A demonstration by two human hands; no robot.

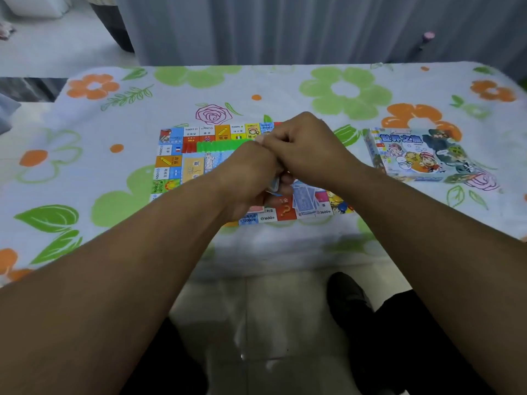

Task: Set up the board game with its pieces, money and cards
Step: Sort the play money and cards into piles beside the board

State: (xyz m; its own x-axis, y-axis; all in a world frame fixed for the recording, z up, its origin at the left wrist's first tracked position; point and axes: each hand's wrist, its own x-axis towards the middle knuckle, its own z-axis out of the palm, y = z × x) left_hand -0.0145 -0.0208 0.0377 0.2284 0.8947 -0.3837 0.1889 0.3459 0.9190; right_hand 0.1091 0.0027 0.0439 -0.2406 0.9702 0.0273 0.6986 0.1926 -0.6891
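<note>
Game board [174, 161] lies flat near the middle of the table, long side towards the person, and both hands hover over its right half.

Game box [415, 156] lies face up to the right, well apart from the board. Cartoon cover showing; contents cannot be told.

On the board: a row of green pieces [225, 145] along the far side, with red pieces [189, 146] just left of them. Blue-backed cards [305, 198] are spread loosely near the near-right corner, and a red-backed card [255, 209] peeks out under the left wrist.

Left hand [247, 173] has its fingers curled round a small card packet [273, 186] — only a blue edge shows below the knuckles. Right hand [309, 151] is pressed against the left, fingers curled inward at the same spot; whether it grips the packet cannot be told.

Surface: a pale tablecloth [285, 89] printed with green and orange flowers, plus a pink rose outline just beyond the board.

Room: a grey curtain [313, 29] hangs behind the table, and pale floor tiles [271, 315] lie below the near edge — a dark shoe [346, 295] rests on them.
</note>
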